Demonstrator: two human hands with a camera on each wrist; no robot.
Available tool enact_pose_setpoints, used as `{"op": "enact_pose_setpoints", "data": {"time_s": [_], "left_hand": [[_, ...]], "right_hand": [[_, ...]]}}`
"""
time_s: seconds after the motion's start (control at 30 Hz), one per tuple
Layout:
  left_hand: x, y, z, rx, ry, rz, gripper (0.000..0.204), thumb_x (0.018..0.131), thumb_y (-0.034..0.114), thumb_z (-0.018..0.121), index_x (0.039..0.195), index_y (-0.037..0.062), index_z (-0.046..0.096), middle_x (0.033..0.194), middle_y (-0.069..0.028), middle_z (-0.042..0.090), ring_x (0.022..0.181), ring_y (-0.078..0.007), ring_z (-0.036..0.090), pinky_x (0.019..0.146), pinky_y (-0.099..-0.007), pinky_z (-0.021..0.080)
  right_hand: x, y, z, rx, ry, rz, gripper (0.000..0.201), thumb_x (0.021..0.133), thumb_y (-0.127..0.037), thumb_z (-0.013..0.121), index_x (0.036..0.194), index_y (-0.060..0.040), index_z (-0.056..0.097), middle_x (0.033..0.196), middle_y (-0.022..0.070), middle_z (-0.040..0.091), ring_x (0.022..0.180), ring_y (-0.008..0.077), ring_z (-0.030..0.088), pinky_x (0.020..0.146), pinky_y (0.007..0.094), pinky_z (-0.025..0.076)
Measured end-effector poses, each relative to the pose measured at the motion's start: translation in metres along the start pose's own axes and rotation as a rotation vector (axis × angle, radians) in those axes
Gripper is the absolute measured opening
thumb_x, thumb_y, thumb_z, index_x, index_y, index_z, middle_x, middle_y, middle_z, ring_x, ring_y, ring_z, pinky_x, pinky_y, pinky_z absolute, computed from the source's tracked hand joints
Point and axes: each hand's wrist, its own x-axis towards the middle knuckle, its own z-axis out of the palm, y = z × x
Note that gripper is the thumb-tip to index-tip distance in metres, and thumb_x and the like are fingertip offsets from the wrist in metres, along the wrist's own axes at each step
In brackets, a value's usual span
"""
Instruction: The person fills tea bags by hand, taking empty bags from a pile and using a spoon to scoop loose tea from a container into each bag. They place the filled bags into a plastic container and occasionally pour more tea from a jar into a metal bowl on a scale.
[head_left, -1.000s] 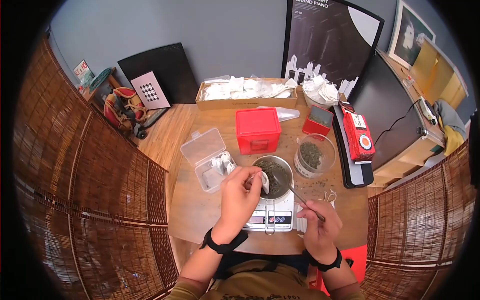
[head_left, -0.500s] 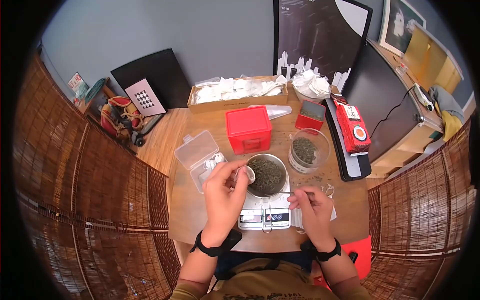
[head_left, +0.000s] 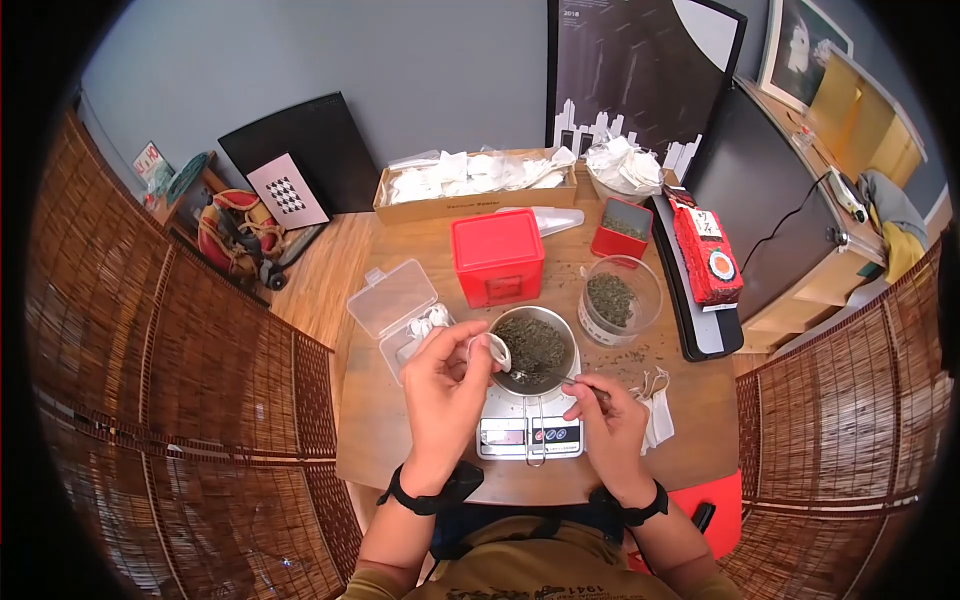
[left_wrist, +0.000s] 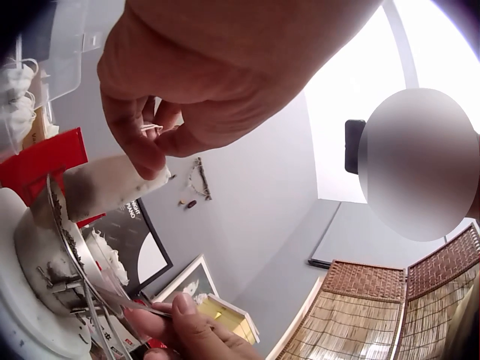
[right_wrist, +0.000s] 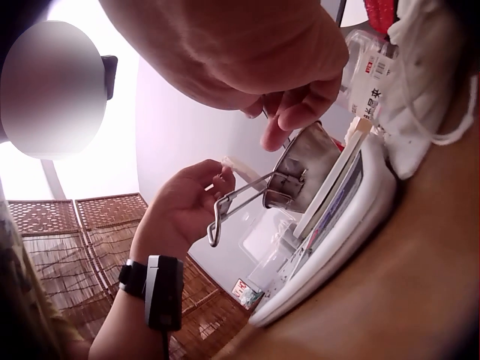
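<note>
My left hand (head_left: 440,395) pinches a small white drawstring tea bag (left_wrist: 112,184) near its top. The bag's round mouth faces the metal cup (right_wrist: 309,163), right at the cup's left rim. Dark dried leaves, like loose tea (head_left: 535,338), fill the cup's bottom; a dark patch shows through the bag's lower end. With thumb and fingers, my right hand (head_left: 615,428) grips the thin handle of a metal spoon (head_left: 562,378). Its bowl end is down among the leaves. Under the cup is a white digital scale (head_left: 500,408), and the cup's wire handle points toward me.
Behind stand a red box (head_left: 497,255), a small red tin (head_left: 621,240) and a clear tub of leaves (head_left: 648,318). An open plastic case (head_left: 385,305) with filled bags lies left. Flat white bags (head_left: 657,420) lie right. Farther back is a carton of bags (head_left: 470,206).
The spoon has gone from above the cup down into the leaves, then toward the bag. My left hand has turned the bag's mouth up and shifted left in view.
</note>
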Motion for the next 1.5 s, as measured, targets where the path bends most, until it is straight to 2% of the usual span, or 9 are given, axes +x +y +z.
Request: {"op": "enact_pose_setpoints", "data": {"time_s": [0.13,0.3,0.6,0.9,1.13,1.43,1.5], "left_hand": [[-0.001,-0.007,0.0,-0.008,-0.004,-0.022,0.019,0.107,0.004,0.07,0.123,-0.0061,0.073,0.097,-0.0063,0.075,0.079,-0.0115,0.074,0.062,-0.0225,0.056],[-0.002,-0.006,0.004,-0.033,-0.035,-0.089,0.017,0.107,0.003,0.07,0.121,-0.0065,0.072,0.095,-0.0065,0.075,0.078,-0.0115,0.074,0.064,-0.0231,0.056],[-0.003,-0.012,0.007,-0.071,-0.15,-0.205,0.013,0.106,0.002,0.071,0.114,-0.0079,0.073,0.091,-0.0076,0.077,0.079,-0.0127,0.076,0.067,-0.025,0.06],[0.002,-0.013,0.012,0.022,-0.205,-0.208,0.014,0.105,0.003,0.071,0.112,-0.0094,0.074,0.088,-0.0082,0.077,0.077,-0.0118,0.076,0.067,-0.0259,0.061],[0.005,-0.013,0.014,0.111,-0.209,-0.198,0.016,0.105,0.005,0.073,0.109,-0.0091,0.076,0.087,-0.0085,0.078,0.075,-0.0112,0.075,0.065,-0.0255,0.059],[0.007,-0.011,0.014,0.154,-0.205,-0.156,0.014,0.102,0.004,0.073,0.106,-0.0084,0.077,0.079,-0.0077,0.077,0.069,-0.0096,0.073,0.06,-0.0253,0.057],[0.008,-0.009,0.014,0.163,-0.203,-0.168,0.014,0.102,0.005,0.073,0.105,-0.0083,0.077,0.078,-0.0075,0.077,0.069,-0.0093,0.073,0.06,-0.025,0.057]], "right_hand": [[-0.001,0.006,-0.002,-0.018,0.002,-0.024,0.017,0.108,-0.004,0.069,0.12,0.0076,0.073,0.106,0.0125,0.081,0.08,0.0141,0.077,0.073,0.0258,0.059],[-0.001,0.008,-0.007,0.136,0.018,0.079,0.022,0.111,-0.009,0.066,0.128,0.0061,0.068,0.108,0.0167,0.08,0.08,0.0136,0.075,0.074,0.0266,0.059],[-0.002,0.004,-0.023,0.154,0.094,0.084,0.025,0.114,-0.016,0.064,0.128,0.0037,0.068,0.107,0.0176,0.08,0.078,0.0121,0.072,0.072,0.0261,0.056],[0.004,-0.02,-0.032,0.256,0.174,0.049,0.021,0.115,-0.017,0.062,0.124,0.0011,0.066,0.101,0.0148,0.078,0.075,0.0127,0.07,0.07,0.0276,0.055],[0.009,-0.034,-0.033,0.248,0.13,0.025,0.021,0.115,-0.016,0.062,0.124,0.0012,0.066,0.102,0.0146,0.077,0.075,0.0126,0.07,0.07,0.0276,0.055],[0.011,-0.062,-0.021,-0.044,-0.031,-0.123,0.019,0.114,-0.013,0.062,0.123,0.0033,0.066,0.102,0.011,0.075,0.08,0.0121,0.071,0.075,0.0269,0.057],[0.012,-0.063,-0.023,-0.263,-0.103,-0.246,0.015,0.112,-0.009,0.063,0.121,0.0041,0.066,0.103,0.0118,0.074,0.081,0.0141,0.074,0.075,0.0292,0.058]]}}
